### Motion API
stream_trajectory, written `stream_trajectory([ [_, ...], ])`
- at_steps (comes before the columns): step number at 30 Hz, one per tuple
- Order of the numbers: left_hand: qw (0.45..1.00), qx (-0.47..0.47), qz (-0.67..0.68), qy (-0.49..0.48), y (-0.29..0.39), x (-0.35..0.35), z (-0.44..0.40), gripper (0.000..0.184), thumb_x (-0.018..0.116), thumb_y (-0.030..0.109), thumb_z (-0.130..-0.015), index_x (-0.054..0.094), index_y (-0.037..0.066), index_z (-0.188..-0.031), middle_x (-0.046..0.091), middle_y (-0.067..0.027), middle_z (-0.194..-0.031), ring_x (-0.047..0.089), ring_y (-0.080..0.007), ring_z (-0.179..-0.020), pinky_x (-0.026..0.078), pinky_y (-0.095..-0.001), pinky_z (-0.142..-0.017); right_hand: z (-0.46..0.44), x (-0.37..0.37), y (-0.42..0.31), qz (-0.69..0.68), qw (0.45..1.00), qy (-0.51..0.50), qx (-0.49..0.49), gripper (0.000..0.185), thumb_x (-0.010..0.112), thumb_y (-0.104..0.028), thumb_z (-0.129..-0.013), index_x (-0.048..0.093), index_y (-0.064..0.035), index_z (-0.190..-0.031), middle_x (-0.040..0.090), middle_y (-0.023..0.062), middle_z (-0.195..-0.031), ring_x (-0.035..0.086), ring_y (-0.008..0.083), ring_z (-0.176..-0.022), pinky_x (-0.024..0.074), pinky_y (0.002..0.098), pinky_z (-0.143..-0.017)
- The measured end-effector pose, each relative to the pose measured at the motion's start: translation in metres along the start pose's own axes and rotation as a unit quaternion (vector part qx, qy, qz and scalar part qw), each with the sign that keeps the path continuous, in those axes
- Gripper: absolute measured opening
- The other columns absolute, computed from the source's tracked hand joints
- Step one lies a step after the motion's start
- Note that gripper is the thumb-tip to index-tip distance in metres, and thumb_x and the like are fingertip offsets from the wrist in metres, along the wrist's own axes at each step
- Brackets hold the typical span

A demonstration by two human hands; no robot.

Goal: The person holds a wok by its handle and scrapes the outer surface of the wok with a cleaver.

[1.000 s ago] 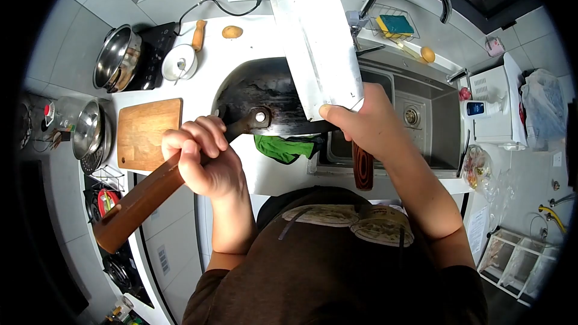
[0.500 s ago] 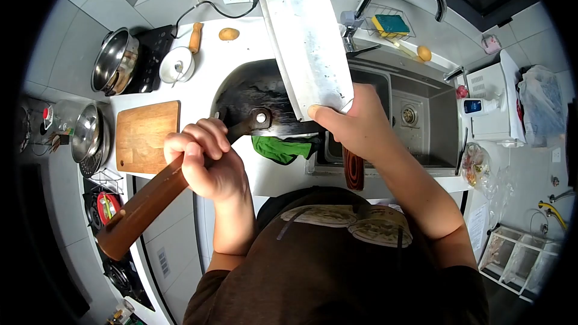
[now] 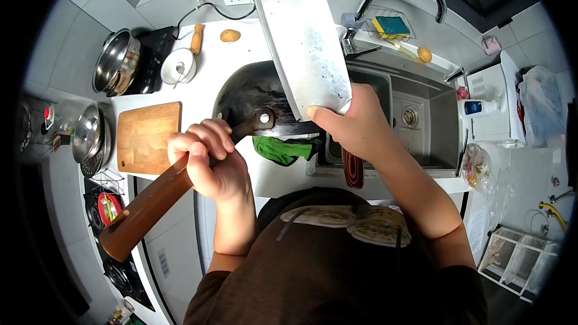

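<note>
My left hand (image 3: 211,159) is wrapped round the brown wooden handle of a dark wok (image 3: 244,93), which lies on the counter and reaches to the sink's left side. In my right hand (image 3: 355,123) is a broad cleaver (image 3: 308,45), its blade raised over the wok and its wooden handle pointing down below the hand. The thumb presses on the lower end of the blade. The blade hides part of the wok. A green and black cloth (image 3: 283,150) lies just below the wok.
Left are a cutting board (image 3: 149,137), a white bowl (image 3: 179,66), a steel pot (image 3: 117,62) on a cooktop and a potato (image 3: 230,36). Right are the sink (image 3: 421,144), the faucet (image 3: 442,6), a sponge (image 3: 391,26) and a white appliance (image 3: 487,99).
The cleaver blade has swung a little to the left and tilted, showing more of its face. My left hand keeps its hold on the wok handle, with only a slight shift.
</note>
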State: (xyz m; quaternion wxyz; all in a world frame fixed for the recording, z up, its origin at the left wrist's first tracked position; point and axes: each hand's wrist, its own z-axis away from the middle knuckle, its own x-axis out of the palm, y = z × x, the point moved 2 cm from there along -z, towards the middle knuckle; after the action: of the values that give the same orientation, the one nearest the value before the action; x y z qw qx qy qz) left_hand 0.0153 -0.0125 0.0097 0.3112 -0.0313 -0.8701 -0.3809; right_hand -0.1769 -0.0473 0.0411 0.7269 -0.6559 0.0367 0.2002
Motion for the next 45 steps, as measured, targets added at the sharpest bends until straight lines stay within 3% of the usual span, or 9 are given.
stream_trajectory([
  [6, 1.0, 0.001, 0.017, 0.002, 0.0, -0.008, -0.003, 0.018, 0.048, 0.015, -0.082, 0.038, 0.01, -0.068, 0.04, -0.0026, -0.051, 0.039, -0.0144, -0.046, 0.035, -0.0306, -0.056, 0.0, -0.008, 0.005, 0.034, 0.999, 0.01, 0.021, 0.026, 0.061, -0.017, -0.072, 0.064, 0.0038, -0.087, 0.062, 0.0119, -0.063, 0.058, 0.017, -0.057, 0.0458, 0.0313, -0.057],
  [11, 1.0, -0.006, 0.001, -0.011, 0.002, 0.002, 0.001, 0.018, 0.049, 0.015, -0.082, 0.038, 0.009, -0.068, 0.04, -0.0024, -0.051, 0.039, -0.0144, -0.046, 0.036, -0.0306, -0.056, -0.003, 0.004, 0.003, 0.071, 0.996, 0.01, -0.045, 0.024, 0.061, -0.017, -0.071, 0.064, 0.0025, -0.085, 0.061, 0.0138, -0.062, 0.059, 0.0193, -0.057, 0.0463, 0.0315, -0.057],
  [15, 1.0, -0.001, 0.007, 0.001, 0.001, -0.003, -0.001, 0.018, 0.049, 0.015, -0.082, 0.038, 0.01, -0.068, 0.04, -0.0026, -0.051, 0.039, -0.0145, -0.046, 0.036, -0.0303, -0.056, 0.001, -0.009, 0.005, 0.04, 0.998, 0.041, -0.018, 0.022, 0.061, -0.018, -0.07, 0.061, 0.0035, -0.076, 0.059, 0.0152, -0.059, 0.059, 0.0243, -0.054, 0.0456, 0.0342, -0.056],
  [20, 1.0, -0.007, 0.0, -0.011, -0.001, 0.003, 0.002, 0.018, 0.048, 0.015, -0.082, 0.037, 0.01, -0.069, 0.039, -0.0025, -0.051, 0.04, -0.0146, -0.047, 0.036, -0.0307, -0.057, -0.004, 0.008, 0.006, 0.054, 0.994, 0.054, -0.084, 0.024, 0.062, -0.02, -0.069, 0.059, 0.0041, -0.071, 0.054, 0.0166, -0.054, 0.054, 0.0262, -0.048, 0.0428, 0.036, -0.051],
  [22, 1.0, -0.009, 0.001, -0.014, 0.0, 0.005, 0.002, 0.019, 0.048, 0.015, -0.083, 0.037, 0.01, -0.069, 0.039, -0.0024, -0.051, 0.04, -0.0146, -0.048, 0.036, -0.0307, -0.057, -0.005, 0.006, 0.01, 0.071, 0.995, 0.029, -0.059, 0.023, 0.062, -0.019, -0.07, 0.06, 0.0042, -0.074, 0.056, 0.0167, -0.056, 0.055, 0.0261, -0.049, 0.0438, 0.0354, -0.052],
  [26, 1.0, -0.006, -0.001, 0.004, 0.001, -0.004, -0.001, 0.019, 0.048, 0.015, -0.083, 0.037, 0.01, -0.069, 0.039, -0.0022, -0.051, 0.04, -0.0145, -0.048, 0.036, -0.0305, -0.057, 0.004, -0.016, 0.002, 0.05, 0.998, 0.025, -0.027, 0.023, 0.062, -0.015, -0.072, 0.064, 0.0035, -0.084, 0.065, 0.0103, -0.067, 0.06, 0.017, -0.056, 0.048, 0.0316, -0.058],
  [31, 1.0, -0.001, 0.013, 0.007, 0.0, -0.017, -0.005, 0.019, 0.046, 0.015, -0.082, 0.036, 0.01, -0.066, 0.038, -0.0013, -0.051, 0.038, -0.0134, -0.046, 0.037, -0.0316, -0.058, 0.005, -0.025, 0.008, -0.017, 0.997, 0.015, 0.073, 0.022, 0.062, -0.014, -0.073, 0.063, 0.0056, -0.084, 0.06, 0.0057, -0.062, 0.053, 0.01, -0.05, 0.0427, 0.0255, -0.047],
  [34, 1.0, -0.003, 0.012, 0.004, 0.001, -0.017, -0.006, 0.019, 0.045, 0.015, -0.082, 0.035, 0.01, -0.066, 0.038, -0.0013, -0.051, 0.039, -0.0134, -0.046, 0.036, -0.0318, -0.057, 0.004, -0.012, -0.001, -0.041, 0.998, 0.025, 0.051, 0.021, 0.062, -0.014, -0.074, 0.063, 0.0053, -0.082, 0.057, 0.0049, -0.059, 0.05, 0.0077, -0.047, 0.0396, 0.0236, -0.044],
  [45, 1.0, -0.003, 0.007, 0.001, 0.001, -0.017, -0.005, 0.019, 0.046, 0.015, -0.083, 0.036, 0.01, -0.067, 0.038, -0.0016, -0.051, 0.039, -0.0136, -0.046, 0.036, -0.0314, -0.057, -0.003, -0.005, 0.002, -0.025, 0.997, 0.004, 0.075, 0.024, 0.062, -0.016, -0.073, 0.063, 0.0054, -0.085, 0.059, 0.0063, -0.063, 0.053, 0.0098, -0.053, 0.0422, 0.0269, -0.049],
])
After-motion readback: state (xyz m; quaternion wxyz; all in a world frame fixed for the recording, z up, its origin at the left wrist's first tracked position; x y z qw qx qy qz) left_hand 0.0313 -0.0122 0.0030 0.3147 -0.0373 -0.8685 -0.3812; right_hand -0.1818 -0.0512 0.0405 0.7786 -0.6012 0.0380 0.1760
